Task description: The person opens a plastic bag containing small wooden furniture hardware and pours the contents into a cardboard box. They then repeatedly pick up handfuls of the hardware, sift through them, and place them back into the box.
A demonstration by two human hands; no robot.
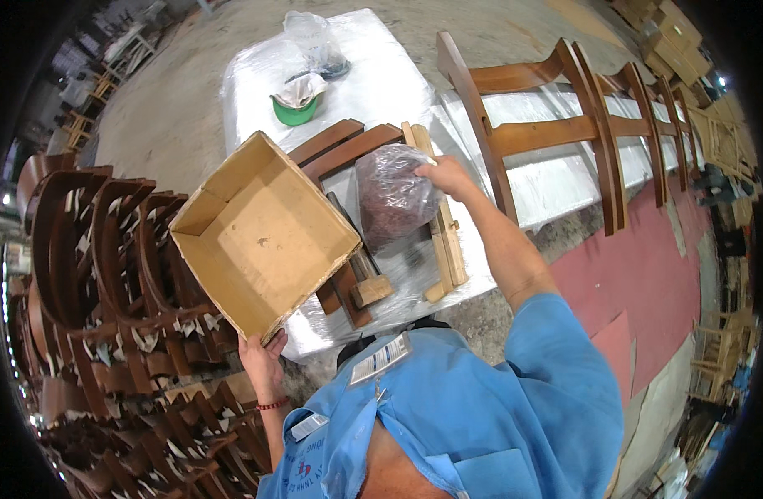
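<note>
My left hand grips the near corner of an open cardboard box, which is tilted so that its bare inside shows. In my right hand is the gathered top right of a clear plastic bag. Dark reddish-brown contents show through the plastic, too blurred to name. The bag is just right of the box, above brown wooden pieces. Close by lies a mallet with a pale wooden head, its handle partly hidden. Pale wooden strips are to the right of the bag.
A plastic-wrapped table bears a green and white cap and another clear bag. Brown chair frames stand at right, and many curved wooden parts are stacked at left. Red sheeting covers the floor at right.
</note>
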